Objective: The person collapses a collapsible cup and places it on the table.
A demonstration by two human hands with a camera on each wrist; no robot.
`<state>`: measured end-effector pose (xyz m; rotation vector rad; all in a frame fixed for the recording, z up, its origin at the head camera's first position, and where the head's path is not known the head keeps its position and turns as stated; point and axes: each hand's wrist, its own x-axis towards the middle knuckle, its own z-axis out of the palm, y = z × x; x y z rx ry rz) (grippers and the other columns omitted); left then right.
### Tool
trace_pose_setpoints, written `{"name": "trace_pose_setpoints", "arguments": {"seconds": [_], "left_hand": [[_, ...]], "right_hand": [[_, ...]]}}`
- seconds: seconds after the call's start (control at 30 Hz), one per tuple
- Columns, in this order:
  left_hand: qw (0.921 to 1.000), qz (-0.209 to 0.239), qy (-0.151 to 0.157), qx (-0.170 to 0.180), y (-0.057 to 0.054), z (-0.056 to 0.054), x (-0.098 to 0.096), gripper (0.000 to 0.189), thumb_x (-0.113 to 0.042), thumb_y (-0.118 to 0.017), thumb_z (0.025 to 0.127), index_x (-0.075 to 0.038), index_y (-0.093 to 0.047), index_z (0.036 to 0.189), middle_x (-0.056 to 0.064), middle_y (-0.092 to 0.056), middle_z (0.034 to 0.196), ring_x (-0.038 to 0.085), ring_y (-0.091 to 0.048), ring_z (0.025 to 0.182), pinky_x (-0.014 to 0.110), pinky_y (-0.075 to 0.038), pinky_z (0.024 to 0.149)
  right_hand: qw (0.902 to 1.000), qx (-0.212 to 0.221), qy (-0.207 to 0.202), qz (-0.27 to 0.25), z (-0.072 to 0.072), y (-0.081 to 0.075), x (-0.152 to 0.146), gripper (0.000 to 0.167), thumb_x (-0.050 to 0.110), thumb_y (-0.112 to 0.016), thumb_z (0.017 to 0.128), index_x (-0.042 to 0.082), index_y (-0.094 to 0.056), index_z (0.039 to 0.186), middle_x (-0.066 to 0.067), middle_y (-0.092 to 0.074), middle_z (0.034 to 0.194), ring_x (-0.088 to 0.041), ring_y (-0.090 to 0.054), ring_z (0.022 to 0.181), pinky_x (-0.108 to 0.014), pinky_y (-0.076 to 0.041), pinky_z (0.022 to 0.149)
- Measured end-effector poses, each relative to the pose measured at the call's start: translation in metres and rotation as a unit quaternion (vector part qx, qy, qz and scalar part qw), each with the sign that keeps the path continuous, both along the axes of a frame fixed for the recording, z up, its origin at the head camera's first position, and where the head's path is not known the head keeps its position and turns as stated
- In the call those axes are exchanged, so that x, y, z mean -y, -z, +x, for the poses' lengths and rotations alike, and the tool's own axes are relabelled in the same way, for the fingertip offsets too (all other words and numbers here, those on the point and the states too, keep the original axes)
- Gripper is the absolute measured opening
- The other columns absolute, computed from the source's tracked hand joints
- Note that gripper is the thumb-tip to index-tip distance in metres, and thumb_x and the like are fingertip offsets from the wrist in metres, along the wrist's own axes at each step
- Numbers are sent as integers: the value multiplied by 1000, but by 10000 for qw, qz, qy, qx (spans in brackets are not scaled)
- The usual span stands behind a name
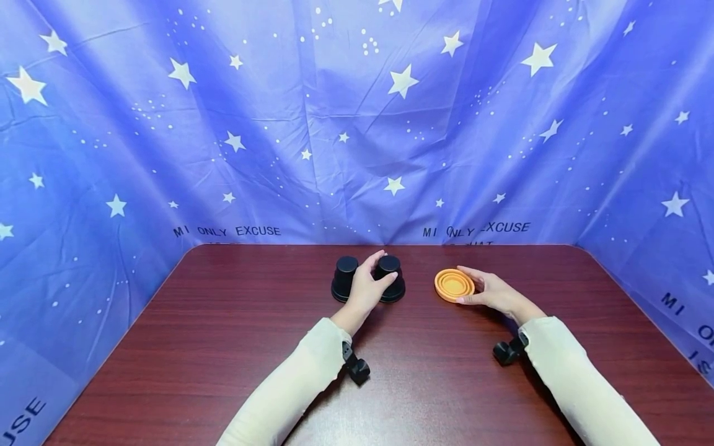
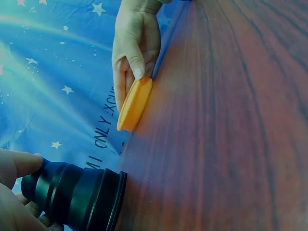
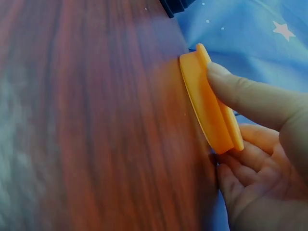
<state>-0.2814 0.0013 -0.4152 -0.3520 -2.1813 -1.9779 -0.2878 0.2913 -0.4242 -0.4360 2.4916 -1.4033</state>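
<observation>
Two black stepped collapsible cups stand side by side near the table's far edge, narrow ends up. My left hand (image 1: 366, 290) holds the right black cup (image 1: 390, 266), thumb and fingers round its narrow top. In the left wrist view, that black cup (image 2: 91, 197) has its wide rim on the table. The other black cup (image 1: 346, 272) stands just left of the hand. To the right, an orange collapsible cup (image 1: 454, 285), folded flat into concentric rings, lies on the table. My right hand (image 1: 498, 293) pinches its right edge between thumb and fingers, as the right wrist view also shows.
The dark red wood-grain table (image 1: 234, 347) reaches back to a blue star-printed curtain (image 1: 312, 124), which also hangs at both sides. A black wrist camera (image 1: 357, 370) sits on the left wrist and another black camera (image 1: 506, 352) on the right.
</observation>
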Motion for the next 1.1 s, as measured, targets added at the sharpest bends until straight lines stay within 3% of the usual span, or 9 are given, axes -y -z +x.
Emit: {"name": "trace_pose_setpoints", "arguments": {"seconds": [0.17,0.43,0.57,0.83,0.9,1.1], "left_hand": [[10000,96,18,10,-3,3,1,50,5,-68,80,4,-53,128,22,-58,124,32,-52,117,44,-36,104],[9991,35,303,-290,-40,33,6,47,10,-66,79,10,-53,124,27,-58,121,34,-53,116,43,-37,103],[9973,132,491,-524,-47,38,11,46,12,-65,78,11,-53,123,28,-58,120,36,-53,115,42,-38,103],[9950,81,789,-608,-60,51,27,48,9,-68,79,7,-53,126,25,-60,119,32,-55,114,41,-38,103],[9947,64,788,-662,-54,49,30,49,6,-69,79,3,-55,126,22,-62,118,28,-56,113,38,-39,102],[9934,-217,734,-850,-62,59,40,48,6,-70,79,3,-56,125,21,-62,118,28,-57,112,39,-42,99]], "right_hand": [[9998,-45,-4,191,2,-2,3,90,19,-77,79,-5,-22,146,-30,-27,147,-43,-25,135,-57,-22,107],[9986,-213,53,490,6,-7,9,89,20,-75,81,-10,-21,144,-33,-30,144,-44,-31,132,-57,-26,106],[9977,-279,112,608,8,-10,12,88,21,-75,80,-12,-23,143,-34,-33,142,-43,-33,130,-56,-27,105],[9974,-261,156,648,8,-13,12,83,22,-71,84,-14,-23,142,-33,-31,143,-42,-32,131,-55,-26,107],[9973,-256,144,675,8,-14,12,82,22,-69,86,-15,-22,142,-34,-30,143,-43,-31,131,-56,-26,106],[9919,-907,197,871,11,-21,16,74,21,-68,88,-18,-29,138,-36,-33,140,-48,-30,130,-59,-27,104]]}}
